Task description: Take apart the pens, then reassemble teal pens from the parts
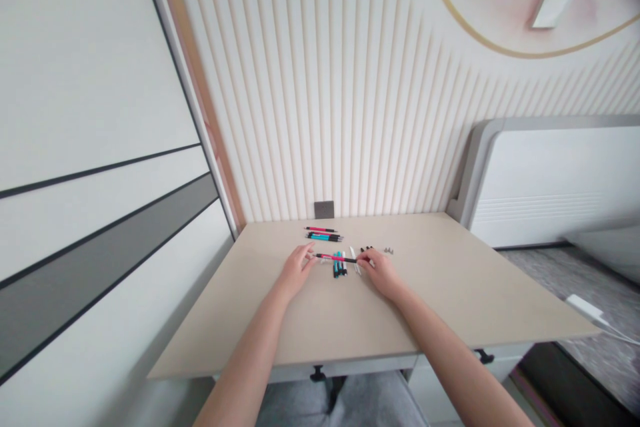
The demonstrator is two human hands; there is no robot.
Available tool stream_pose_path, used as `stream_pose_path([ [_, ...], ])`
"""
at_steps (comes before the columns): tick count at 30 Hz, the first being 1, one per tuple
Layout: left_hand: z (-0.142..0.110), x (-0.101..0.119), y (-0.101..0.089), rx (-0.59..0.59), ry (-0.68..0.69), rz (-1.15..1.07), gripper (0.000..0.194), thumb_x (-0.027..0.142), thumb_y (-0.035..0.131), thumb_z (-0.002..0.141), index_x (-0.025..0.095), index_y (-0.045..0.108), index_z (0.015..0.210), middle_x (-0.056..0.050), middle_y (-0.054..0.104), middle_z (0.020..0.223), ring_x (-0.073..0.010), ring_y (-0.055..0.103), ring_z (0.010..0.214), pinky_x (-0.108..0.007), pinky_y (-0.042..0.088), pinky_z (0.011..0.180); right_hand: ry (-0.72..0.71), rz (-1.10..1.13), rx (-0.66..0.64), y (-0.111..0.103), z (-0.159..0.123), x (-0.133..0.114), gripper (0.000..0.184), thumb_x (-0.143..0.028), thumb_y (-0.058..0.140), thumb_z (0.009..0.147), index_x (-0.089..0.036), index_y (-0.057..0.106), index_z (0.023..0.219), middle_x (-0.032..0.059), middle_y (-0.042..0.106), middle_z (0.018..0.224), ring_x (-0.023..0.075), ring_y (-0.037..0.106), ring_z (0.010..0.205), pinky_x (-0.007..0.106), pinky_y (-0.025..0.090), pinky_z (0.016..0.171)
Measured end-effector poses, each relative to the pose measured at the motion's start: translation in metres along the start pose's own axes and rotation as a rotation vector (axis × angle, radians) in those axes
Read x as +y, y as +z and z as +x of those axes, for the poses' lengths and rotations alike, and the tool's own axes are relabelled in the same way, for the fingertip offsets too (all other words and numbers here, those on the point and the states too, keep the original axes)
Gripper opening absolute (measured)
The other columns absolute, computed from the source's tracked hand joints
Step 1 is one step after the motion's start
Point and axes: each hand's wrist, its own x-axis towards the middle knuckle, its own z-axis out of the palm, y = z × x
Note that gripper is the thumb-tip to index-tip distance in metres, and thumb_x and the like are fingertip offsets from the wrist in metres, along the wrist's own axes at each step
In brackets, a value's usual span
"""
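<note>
A red and black pen (336,257) is held level above the desk, lying crosswise between my two hands. My right hand (379,271) pinches its black end. At the other end, my left hand (298,268) has its fingertips closed about the narrow tip. Beneath the pen lie several short teal and black pen pieces (337,271), partly covered by it. Slim white pieces (353,253) lie beside them, near my right hand. Small black pieces (368,249) show just behind my right fingers, and tiny grey pieces (389,251) sit farther right.
Toward the back of the light desk (440,293) lie a red pen (321,229) and a group of teal and black pens (324,237). A dark socket (324,209) is on the ribbed wall. A white cabinet (100,267) stands left; a bed headboard (550,180) is right.
</note>
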Motion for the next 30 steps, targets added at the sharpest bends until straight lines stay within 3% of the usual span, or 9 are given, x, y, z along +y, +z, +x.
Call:
stream_pose_path([
  [3,0.000,0.007,0.000,-0.078,0.058,-0.016,0.024,0.030,0.049,0.094,0.021,0.065,0.110,-0.006,0.066,0.099,-0.0183,0.062,0.094,-0.033,0.049,0.090,-0.031,0.031,-0.033,0.000,-0.002,-0.003,0.019,-0.028,0.053,0.087,-0.018,0.069,0.086,0.0055,0.067,0.084,0.0183,0.058,0.079,0.029,0.042,0.075],
  [6,0.001,0.011,-0.001,-0.086,0.058,-0.044,0.024,0.032,0.047,0.095,0.021,0.068,0.099,-0.005,0.067,0.095,-0.0182,0.062,0.093,-0.031,0.048,0.088,-0.017,0.064,-0.030,0.001,-0.002,-0.003,0.019,-0.030,0.054,0.088,-0.018,0.069,0.088,0.0047,0.067,0.084,0.0177,0.058,0.079,0.028,0.042,0.072],
  [15,0.001,0.015,-0.001,-0.002,0.014,-0.130,0.024,0.035,0.049,0.094,0.020,0.069,0.095,-0.005,0.068,0.094,-0.0181,0.062,0.090,-0.030,0.048,0.084,0.058,0.065,-0.032,0.005,-0.001,-0.001,0.044,-0.043,0.036,0.096,-0.017,0.068,0.080,0.0018,0.063,0.067,0.0151,0.055,0.064,0.024,0.038,0.061],
  [23,0.001,0.019,0.001,0.016,-0.035,-0.188,0.027,0.039,0.049,0.092,0.019,0.068,0.097,-0.004,0.066,0.087,-0.0126,0.058,0.064,-0.026,0.049,0.069,0.090,0.073,-0.077,0.003,-0.001,-0.003,0.053,-0.050,0.031,0.097,-0.018,0.065,0.072,0.0014,0.062,0.063,0.0148,0.056,0.061,0.024,0.040,0.060],
  [30,0.000,0.021,0.000,-0.038,-0.033,-0.161,0.028,0.037,0.048,0.093,0.019,0.068,0.097,-0.003,0.065,0.084,-0.0129,0.057,0.066,-0.024,0.046,0.066,0.068,0.039,-0.032,0.001,0.000,-0.002,0.048,-0.046,0.034,0.096,-0.019,0.062,0.068,0.0026,0.062,0.063,0.0162,0.056,0.062,0.027,0.040,0.062],
])
